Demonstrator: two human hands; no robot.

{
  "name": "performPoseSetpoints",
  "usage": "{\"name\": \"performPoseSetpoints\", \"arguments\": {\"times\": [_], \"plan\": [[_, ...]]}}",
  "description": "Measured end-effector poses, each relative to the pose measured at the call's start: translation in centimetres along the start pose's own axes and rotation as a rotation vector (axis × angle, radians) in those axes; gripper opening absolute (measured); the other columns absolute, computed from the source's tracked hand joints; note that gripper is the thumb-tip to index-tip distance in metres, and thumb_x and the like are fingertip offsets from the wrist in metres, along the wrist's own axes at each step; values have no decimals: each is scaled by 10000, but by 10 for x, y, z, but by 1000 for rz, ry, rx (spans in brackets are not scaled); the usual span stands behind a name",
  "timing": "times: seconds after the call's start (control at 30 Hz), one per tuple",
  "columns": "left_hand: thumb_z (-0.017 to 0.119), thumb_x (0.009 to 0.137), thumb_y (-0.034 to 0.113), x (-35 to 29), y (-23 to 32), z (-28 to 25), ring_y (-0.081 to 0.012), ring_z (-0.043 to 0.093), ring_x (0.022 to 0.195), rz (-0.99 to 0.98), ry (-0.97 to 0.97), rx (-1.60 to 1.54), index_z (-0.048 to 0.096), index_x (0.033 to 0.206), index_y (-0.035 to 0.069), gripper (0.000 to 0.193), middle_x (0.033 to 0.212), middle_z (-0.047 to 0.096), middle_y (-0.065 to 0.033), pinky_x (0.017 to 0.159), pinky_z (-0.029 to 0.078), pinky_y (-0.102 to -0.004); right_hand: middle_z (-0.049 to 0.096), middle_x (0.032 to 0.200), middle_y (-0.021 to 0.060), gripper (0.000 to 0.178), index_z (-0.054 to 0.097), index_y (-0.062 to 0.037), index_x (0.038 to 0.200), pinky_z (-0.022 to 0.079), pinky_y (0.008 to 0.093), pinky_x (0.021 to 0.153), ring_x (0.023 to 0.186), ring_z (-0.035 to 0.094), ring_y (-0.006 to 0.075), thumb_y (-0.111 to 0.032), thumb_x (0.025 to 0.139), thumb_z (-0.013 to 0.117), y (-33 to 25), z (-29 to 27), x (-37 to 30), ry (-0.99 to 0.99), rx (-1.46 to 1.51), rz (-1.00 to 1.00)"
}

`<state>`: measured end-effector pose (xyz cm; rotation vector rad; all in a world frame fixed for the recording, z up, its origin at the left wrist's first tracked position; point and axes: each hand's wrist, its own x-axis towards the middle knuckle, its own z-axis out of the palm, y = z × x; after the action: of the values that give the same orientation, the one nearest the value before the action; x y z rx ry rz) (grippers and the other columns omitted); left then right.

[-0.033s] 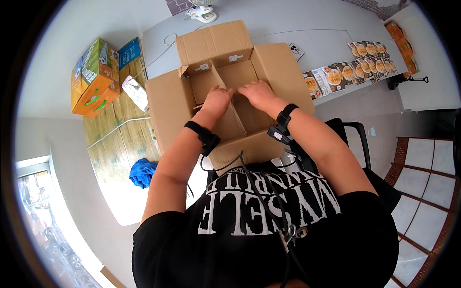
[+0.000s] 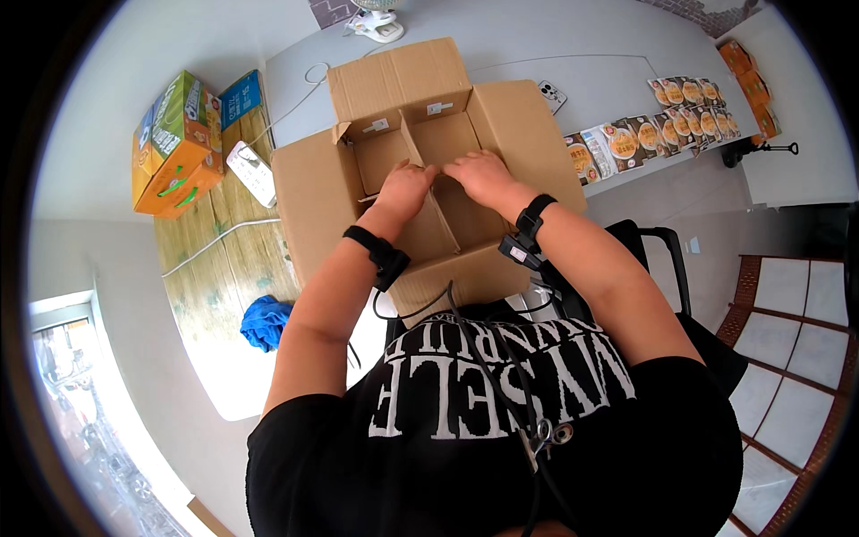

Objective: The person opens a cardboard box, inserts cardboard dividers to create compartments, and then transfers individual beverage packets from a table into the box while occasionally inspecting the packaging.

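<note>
Nothing has shifted since before, your left hand (image 2: 404,186) and right hand (image 2: 481,173), fingers curled, pressing the cardboard divider (image 2: 428,192) inside the open cardboard box (image 2: 309,201) on the table (image 2: 591,45).

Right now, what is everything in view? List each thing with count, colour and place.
open cardboard box: one, brown, flaps spread, on the table in front of the person
cardboard divider: one set, brown, crossed inside the box
food packets: a row, count unclear, orange and brown, along the table's right edge
phone: one, pale, right of the box
printed carton: one, orange and green, far left
power strip: one, white, left of the box
blue cloth: one, lower left on the wooden surface
small fan: one, white, top edge
table: one, grey
left hand: black wristband, on the divider
right hand: black wristband, on the divider
</note>
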<state>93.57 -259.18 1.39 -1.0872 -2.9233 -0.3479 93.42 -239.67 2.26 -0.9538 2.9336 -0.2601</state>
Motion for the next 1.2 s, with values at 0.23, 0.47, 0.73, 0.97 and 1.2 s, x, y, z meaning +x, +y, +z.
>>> {"name": "performPoseSetpoints", "arguments": {"times": [0.23, 0.47, 0.73, 0.97, 1.2], "plan": [[490, 724, -45, 4, 3, -1, -341, 594, 861, -26, 9, -108, 510, 968, 29, 255, 795, 618, -184, 965, 401, -441, 627, 930, 50, 243, 622, -153, 977, 398, 396, 839, 959, 567, 249, -118, 828, 433, -4, 5, -5, 38, 32, 16], [491, 735, -37, 5, -3, 5, -368, 594, 800, -61, -5, -128, 503, 952, 22, 225, 771, 612, -203, 933, 427, -443, 608, 1083, 52, 314, 571, -145, 1128, 335, 468, 976, 1105, 507, 243, -131, 859, 410, -9, 6, -5, -34, -7, 85], [498, 778, 27, 14, 5, 3, -344, 616, 759, -23, -8, 15, 520, 978, 49, 202, 746, 625, -192, 934, 422, -439, 513, 1254, 111, 429, 487, -61, 1247, 358, 401, 983, 1201, 436, 277, -117, 825, 543, 15, -45, -72, 470, 170, 79], [510, 754, 11, 6, 0, 4, -338, 585, 940, -15, -139, 73, 334, 1330, 148, 618, 1006, 625, -158, 972, 370, -504, 595, 1109, 172, 307, 541, -43, 1164, 458, 327, 859, 1016, 585, 282, -158, 879, 554, 73, -12, -335, 390, 370, 940], [657, 740, 136, -13, 17, -18, -356, 450, 1165, -60, -15, 92, 211, 1428, 170, 820, 1267, 501, -142, 989, 322, -494, 591, 719, 169, 224, 579, -33, 813, 454, 378, 632, 701, 587, 321, -245, 779, 644, -23, 97, -573, -35, 414, 1487]]}}
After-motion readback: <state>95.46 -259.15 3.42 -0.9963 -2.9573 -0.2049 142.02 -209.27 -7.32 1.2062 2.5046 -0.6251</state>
